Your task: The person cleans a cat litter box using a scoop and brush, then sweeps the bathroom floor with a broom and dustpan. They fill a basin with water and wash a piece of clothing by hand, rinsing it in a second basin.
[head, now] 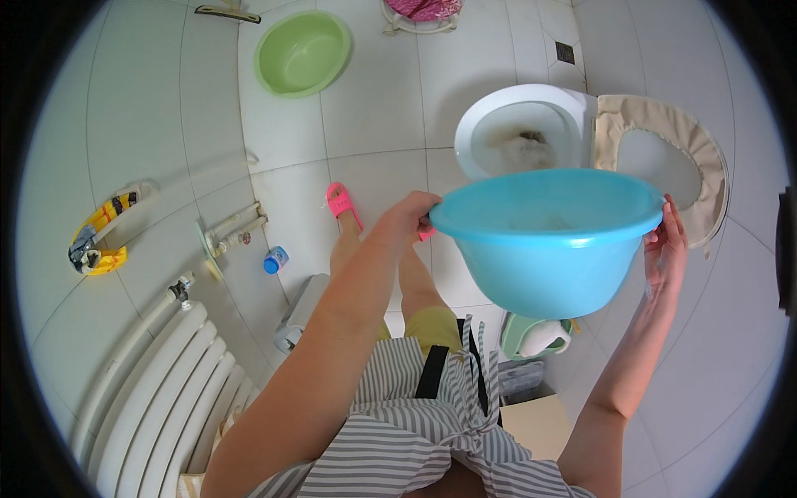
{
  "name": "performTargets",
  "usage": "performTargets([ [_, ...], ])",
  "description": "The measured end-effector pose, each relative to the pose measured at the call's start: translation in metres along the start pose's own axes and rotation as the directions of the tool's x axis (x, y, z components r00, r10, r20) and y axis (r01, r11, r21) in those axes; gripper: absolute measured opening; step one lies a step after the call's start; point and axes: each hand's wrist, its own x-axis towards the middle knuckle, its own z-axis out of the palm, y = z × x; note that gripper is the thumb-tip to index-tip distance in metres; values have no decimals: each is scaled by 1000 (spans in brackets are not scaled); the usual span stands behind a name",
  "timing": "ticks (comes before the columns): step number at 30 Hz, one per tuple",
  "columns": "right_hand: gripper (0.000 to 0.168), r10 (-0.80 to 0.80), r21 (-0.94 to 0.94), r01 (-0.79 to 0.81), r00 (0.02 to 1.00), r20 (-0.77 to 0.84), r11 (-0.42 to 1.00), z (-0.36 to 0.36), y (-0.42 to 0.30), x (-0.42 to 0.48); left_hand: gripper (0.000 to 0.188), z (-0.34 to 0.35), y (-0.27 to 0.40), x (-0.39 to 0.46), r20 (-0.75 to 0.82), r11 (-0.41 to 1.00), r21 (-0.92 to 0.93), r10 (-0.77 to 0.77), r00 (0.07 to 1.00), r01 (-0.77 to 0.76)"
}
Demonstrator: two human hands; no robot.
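A large blue plastic basin (pixel 548 274) hangs in the air before me, tilted towards the toilet. My left hand (pixel 418 210) grips its rim on the left. On the right side my right hand (pixel 667 243) holds the rim, fingers along its outer edge. Just beyond the basin is the white toilet bowl (pixel 467 137), with greyish foam and a dark patch inside. Its seat with a beige fabric cover (pixel 713 180) is raised towards the right wall. Little of the basin's inside can be made out; a faint dark smudge shows there.
A green basin (pixel 302 53) lies on the tiled floor, far left. A stool with a pink cover (pixel 423 9) stands at the top. At left are a blue-capped container (pixel 275 260), wall pipes (pixel 240 230) and a white radiator (pixel 168 398). A green tray (pixel 514 336) is below the blue basin.
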Motion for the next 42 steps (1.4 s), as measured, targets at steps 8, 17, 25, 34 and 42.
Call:
performTargets([
  [8, 51, -53, -147, 48, 998, -35, 988, 22, -1, -24, 42, 2, 15, -59, -102, 947, -118, 289, 952, -300],
  [17, 49, 171, -296, -134, 980, 105, 946, 56, 56, -12, 71, -79, -3, -76, -354, 824, -167, 462, 813, -541],
  [25, 44, 462, -504, -323, 869, 178, 801, 129, 141, 3, 68, -154, -53, -107, -442, 641, -475, 419, 793, -604],
  [34, 42, 568, -668, -278, 780, 262, 690, 283, 253, -54, 63, -320, -111, -129, -839, 725, -254, 164, 518, -641],
  [42, 41, 504, -714, -155, 808, 306, 682, 404, 375, -92, 64, -491, -52, -247, -959, 505, 104, 281, 49, -857],
])
